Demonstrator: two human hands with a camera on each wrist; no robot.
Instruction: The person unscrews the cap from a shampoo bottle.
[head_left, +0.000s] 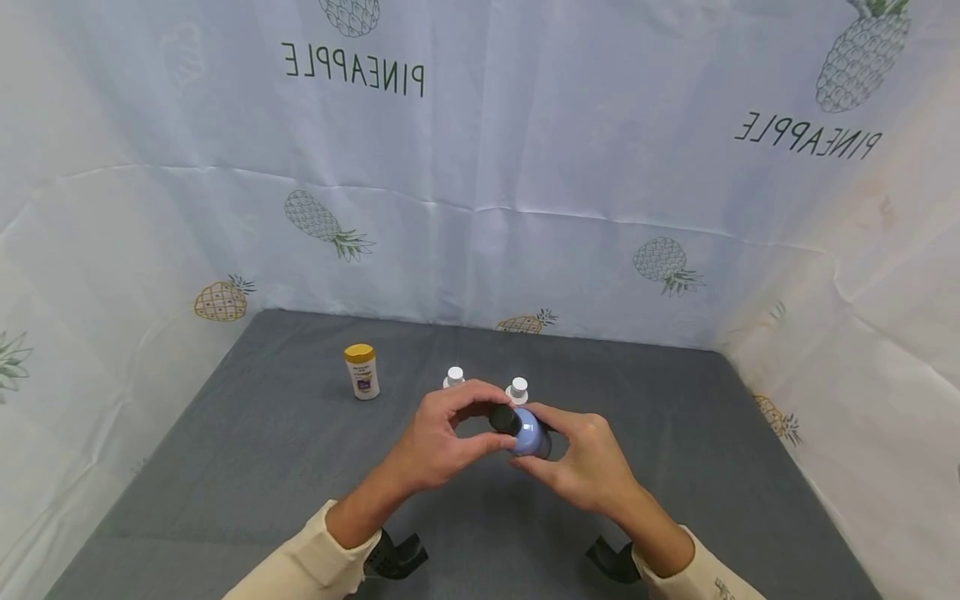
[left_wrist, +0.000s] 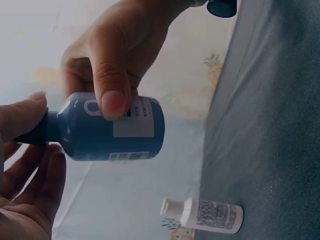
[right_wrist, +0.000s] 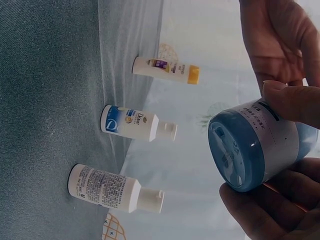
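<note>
A pale curtain (head_left: 480, 150) hangs behind it all, pineapples printed across it and the word PINEAPPLE reading backwards, and below it spreads a grey cloth (head_left: 285, 475). Centre stage, the blue bottle (head_left: 531, 435)! It's up in the air, clear of the cloth, gripped between two hands, cap end up and leaning over.

Here's the left hand (head_left: 450, 433), at the top of the blue bottle, thumb and fingers pinching the black cap (head_left: 504, 418), which sits at the neck. And the right hand (head_left: 588, 458) has the body of the blue bottle, thumb across the pale label (left_wrist: 134, 120) on one side, fingers curled round the other. Both grasping, neither letting go!

Beyond the blue bottle stand the onlookers: a white text-covered bottle (right_wrist: 112, 189) close behind it, a Dove bottle (right_wrist: 132, 122) behind and to its left, and, well apart on its far left, the yellow-capped bottle (head_left: 363, 375). All three upright on the cloth. Nearer than the blue bottle, two cream sleeves (head_left: 318, 550) reach in.
</note>
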